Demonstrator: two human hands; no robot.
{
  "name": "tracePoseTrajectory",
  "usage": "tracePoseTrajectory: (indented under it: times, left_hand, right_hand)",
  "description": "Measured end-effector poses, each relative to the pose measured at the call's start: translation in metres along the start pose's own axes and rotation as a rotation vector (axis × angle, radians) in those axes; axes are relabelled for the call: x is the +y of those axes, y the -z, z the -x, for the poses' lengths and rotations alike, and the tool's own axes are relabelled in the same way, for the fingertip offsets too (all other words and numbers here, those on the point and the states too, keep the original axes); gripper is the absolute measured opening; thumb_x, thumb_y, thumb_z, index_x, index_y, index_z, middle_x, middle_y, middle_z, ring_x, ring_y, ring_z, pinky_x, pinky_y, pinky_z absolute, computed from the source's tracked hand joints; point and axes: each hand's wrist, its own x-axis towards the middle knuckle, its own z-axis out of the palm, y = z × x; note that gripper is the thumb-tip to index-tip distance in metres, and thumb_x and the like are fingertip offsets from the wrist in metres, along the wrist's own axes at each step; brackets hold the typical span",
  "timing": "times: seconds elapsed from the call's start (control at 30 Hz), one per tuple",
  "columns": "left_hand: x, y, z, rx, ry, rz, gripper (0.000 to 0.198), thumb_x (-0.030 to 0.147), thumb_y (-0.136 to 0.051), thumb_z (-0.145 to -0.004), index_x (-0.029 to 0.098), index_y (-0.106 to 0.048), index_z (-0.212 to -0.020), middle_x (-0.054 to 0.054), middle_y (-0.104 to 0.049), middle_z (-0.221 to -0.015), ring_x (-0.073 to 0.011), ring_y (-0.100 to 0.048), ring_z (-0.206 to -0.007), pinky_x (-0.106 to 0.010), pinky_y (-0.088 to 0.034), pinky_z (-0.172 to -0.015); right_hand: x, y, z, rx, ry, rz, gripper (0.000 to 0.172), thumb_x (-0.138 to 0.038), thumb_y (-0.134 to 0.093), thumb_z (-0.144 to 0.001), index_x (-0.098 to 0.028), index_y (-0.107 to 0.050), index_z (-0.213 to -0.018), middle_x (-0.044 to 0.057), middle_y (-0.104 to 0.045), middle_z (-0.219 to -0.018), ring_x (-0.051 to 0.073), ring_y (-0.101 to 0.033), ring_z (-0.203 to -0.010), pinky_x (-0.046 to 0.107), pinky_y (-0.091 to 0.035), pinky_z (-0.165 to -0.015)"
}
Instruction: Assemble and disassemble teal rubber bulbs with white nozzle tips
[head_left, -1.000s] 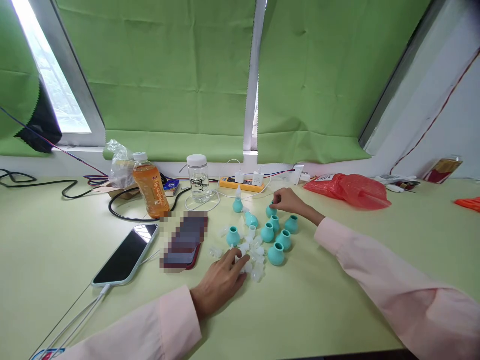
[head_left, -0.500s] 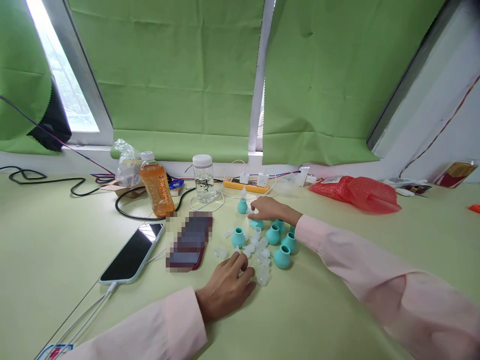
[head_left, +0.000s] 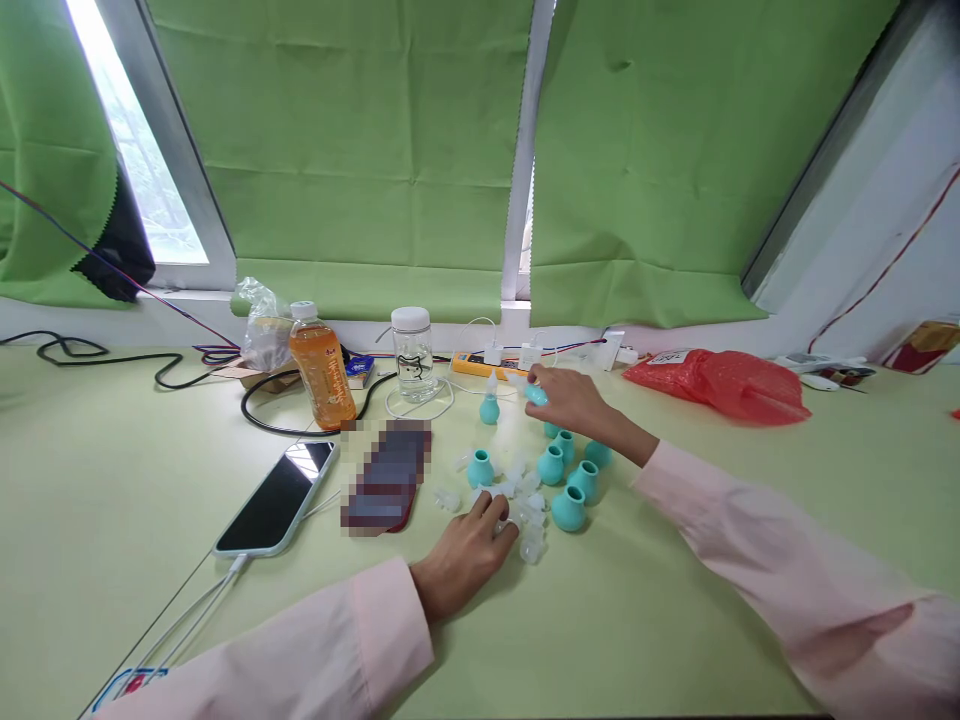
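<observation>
My right hand (head_left: 566,398), its fingers closed, holds a teal squeeze bulb (head_left: 535,395) sideways above the table; a clear nozzle (head_left: 516,380) points left from it. My left hand (head_left: 466,555) rests at the near side of a loose pile of clear plastic nozzles (head_left: 532,545). Its thumb and fingers are curled around one clear nozzle (head_left: 508,520), partly hidden by them. Several teal bulbs (head_left: 568,509) stand with open necks up, right of the pile. One bulb (head_left: 481,468) stands left of it. Behind, a bulb with a clear nozzle fitted (head_left: 489,408) stands upright.
Left of the pile lie a blurred dark red phone (head_left: 386,480) and a charging phone (head_left: 276,500). An orange drink bottle (head_left: 322,370), a clear jar (head_left: 413,360) and a yellow power strip (head_left: 471,366) are at the back. A red plastic bag (head_left: 720,385) lies right.
My right hand has risen with a teal bulb and its nozzle, away from the other bulbs. My left hand has closed in on the clear nozzles. The view has shifted slightly.
</observation>
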Motion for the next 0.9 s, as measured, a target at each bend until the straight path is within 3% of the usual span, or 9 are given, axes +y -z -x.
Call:
tracePoseTrajectory:
  times: [0.13,0.2,0.27,0.4,0.5,0.6,0.73,0.83,0.9]
  left_hand:
    - [-0.003,-0.002,-0.005,-0.002,0.002,0.022,0.011,0.009,-0.038,-0.08,0.013,-0.048,-0.079,-0.009,-0.049,-0.092,-0.0205,-0.048,-0.082,-0.025,-0.044,-0.05]
    - [-0.005,-0.006,-0.006,0.045,0.006,0.069,0.013,0.011,-0.036,-0.081,0.013,-0.048,-0.08,-0.009,-0.051,-0.093,-0.0201,-0.05,-0.082,-0.026,-0.046,-0.053]
    - [-0.008,-0.008,-0.005,0.117,0.004,0.144,0.015,0.014,-0.033,-0.082,0.013,-0.048,-0.084,-0.01,-0.052,-0.096,-0.0196,-0.051,-0.085,-0.028,-0.048,-0.06]
    - [-0.009,-0.005,-0.002,0.213,-0.023,0.257,0.02,0.012,-0.033,-0.081,0.01,-0.046,-0.095,-0.014,-0.05,-0.107,-0.0218,-0.045,-0.099,-0.034,-0.044,-0.078]
    - [-0.008,0.002,0.0,0.261,0.019,0.356,0.022,0.01,-0.031,-0.079,0.012,-0.045,-0.096,-0.013,-0.051,-0.103,-0.0216,-0.045,-0.095,-0.034,-0.043,-0.074]
    - [-0.007,0.009,0.004,0.366,0.085,0.553,0.02,0.015,-0.026,-0.081,0.014,-0.046,-0.083,-0.009,-0.052,-0.077,-0.0176,-0.046,-0.075,-0.031,-0.04,-0.063]
    - [-0.006,0.013,0.01,0.396,0.085,0.774,0.031,0.031,-0.02,-0.082,0.016,-0.038,-0.062,-0.003,-0.04,-0.057,-0.0139,-0.04,-0.056,-0.028,-0.034,-0.053]
    - [-0.003,0.011,0.01,0.311,0.054,0.774,0.035,0.041,-0.023,-0.08,0.017,-0.037,-0.058,-0.001,-0.039,-0.053,-0.0122,-0.037,-0.05,-0.025,-0.031,-0.049]
    - [0.0,0.01,0.009,0.243,0.125,0.717,0.032,0.041,-0.032,-0.078,0.016,-0.039,-0.059,-0.001,-0.041,-0.053,-0.0114,-0.038,-0.05,-0.024,-0.029,-0.047]
  right_hand:
    - [-0.01,0.021,0.037,0.514,0.112,-0.23,0.035,-0.022,-0.049,-0.066,-0.016,-0.043,-0.1,0.007,-0.053,-0.082,0.02,-0.049,-0.077,0.031,-0.039,-0.068]
    - [-0.021,0.023,0.064,0.602,0.226,-0.383,0.027,-0.019,-0.049,-0.066,-0.017,-0.044,-0.092,0.004,-0.048,-0.075,0.017,-0.048,-0.07,0.029,-0.04,-0.064]
    - [-0.034,0.019,0.095,0.56,0.334,-0.492,0.016,-0.016,-0.046,-0.067,-0.018,-0.043,-0.083,0.003,-0.046,-0.071,0.016,-0.047,-0.066,0.026,-0.041,-0.058]
    - [-0.053,-0.01,0.142,0.443,0.581,-0.504,0.03,-0.015,-0.042,-0.062,-0.015,-0.042,-0.092,0.007,-0.046,-0.077,0.018,-0.048,-0.07,0.027,-0.042,-0.054]
    - [-0.055,-0.035,0.155,0.46,0.752,-0.471,0.031,-0.017,-0.038,-0.059,-0.013,-0.044,-0.089,0.009,-0.05,-0.076,0.018,-0.049,-0.066,0.027,-0.04,-0.051]
    - [-0.055,-0.049,0.155,0.309,0.826,-0.434,0.022,-0.018,-0.038,-0.059,-0.015,-0.047,-0.079,0.006,-0.051,-0.064,0.017,-0.048,-0.056,0.026,-0.037,-0.047]
    - [-0.057,-0.051,0.151,0.09,0.683,-0.367,0.017,-0.018,-0.041,-0.065,-0.015,-0.05,-0.08,0.006,-0.053,-0.067,0.019,-0.048,-0.063,0.029,-0.039,-0.051]
    - [-0.057,-0.048,0.146,0.028,0.548,-0.449,0.024,-0.014,-0.041,-0.07,-0.014,-0.048,-0.093,0.009,-0.055,-0.085,0.02,-0.049,-0.078,0.032,-0.042,-0.063]
    - [-0.055,-0.049,0.143,0.03,0.54,-0.507,0.028,-0.012,-0.041,-0.071,-0.015,-0.045,-0.098,0.009,-0.055,-0.091,0.02,-0.048,-0.083,0.033,-0.042,-0.069]
